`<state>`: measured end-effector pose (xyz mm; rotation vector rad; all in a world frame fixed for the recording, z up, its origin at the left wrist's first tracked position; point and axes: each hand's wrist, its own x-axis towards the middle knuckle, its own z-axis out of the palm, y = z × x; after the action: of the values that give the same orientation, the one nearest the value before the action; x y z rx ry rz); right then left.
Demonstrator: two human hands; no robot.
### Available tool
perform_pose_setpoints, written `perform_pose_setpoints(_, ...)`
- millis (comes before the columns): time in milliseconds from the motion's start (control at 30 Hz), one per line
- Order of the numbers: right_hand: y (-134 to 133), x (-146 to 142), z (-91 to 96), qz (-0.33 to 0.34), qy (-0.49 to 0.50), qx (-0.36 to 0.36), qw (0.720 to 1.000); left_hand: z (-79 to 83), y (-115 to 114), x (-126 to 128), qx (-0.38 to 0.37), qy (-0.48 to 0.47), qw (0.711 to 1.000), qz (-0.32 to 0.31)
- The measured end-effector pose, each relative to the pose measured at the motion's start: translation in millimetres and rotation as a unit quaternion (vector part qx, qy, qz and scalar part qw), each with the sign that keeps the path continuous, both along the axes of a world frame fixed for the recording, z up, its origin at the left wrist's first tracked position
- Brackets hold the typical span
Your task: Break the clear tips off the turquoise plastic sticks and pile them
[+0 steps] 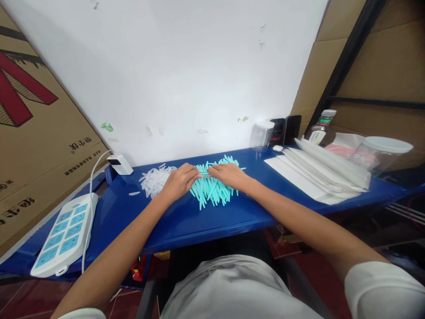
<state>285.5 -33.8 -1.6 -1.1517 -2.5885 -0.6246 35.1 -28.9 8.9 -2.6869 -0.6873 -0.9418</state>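
Observation:
A pile of slim turquoise plastic sticks [214,192] lies on the blue table, and both my hands meet just over it. Between my fingertips runs one thin turquoise stick [204,173], roughly level. My left hand [181,180] pinches its left end, with the fingers bent and pressed together. At the other end my right hand [229,174] grips it in a similar closed pinch. Fingers cover much of the stick, so its exact kind cannot be told. Left of the pile, close to my left hand, is a heap of small translucent white pieces [154,180].
A white power strip [63,235] and a white charger [120,164] with a cable sit at the left. On the right are white bags [327,170], a lidded clear jar [263,136], a bottle [320,128] and a larger jar [378,155]. A wall [199,79] rises behind the table [186,228].

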Motion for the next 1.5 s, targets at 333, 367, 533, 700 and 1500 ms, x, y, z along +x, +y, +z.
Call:
perform_pose_setpoints(333,24,47,4.7,-0.087,0.203,-0.157,0.963,8.7,33,-52,-0.016,-0.022,0.990,0.142)
perform_pose_setpoints(367,28,53,4.1,-0.091,0.234,-0.175,0.952,9.0,36,-60,-0.021,-0.006,0.983,0.185)
perform_pose_setpoints(533,40,67,3.9,-0.092,0.316,-0.244,0.912,9.9,42,-81,-0.078,0.073,0.926,0.362)
perform_pose_setpoints(700,38,73,6.8,-0.125,0.467,-0.416,0.770,7.6,44,-82,-0.136,0.120,0.898,0.400)
perform_pose_setpoints(1500,28,78,13.7,-0.200,0.467,-0.424,0.750,6.5,41,-80,-0.134,0.114,0.904,0.390)
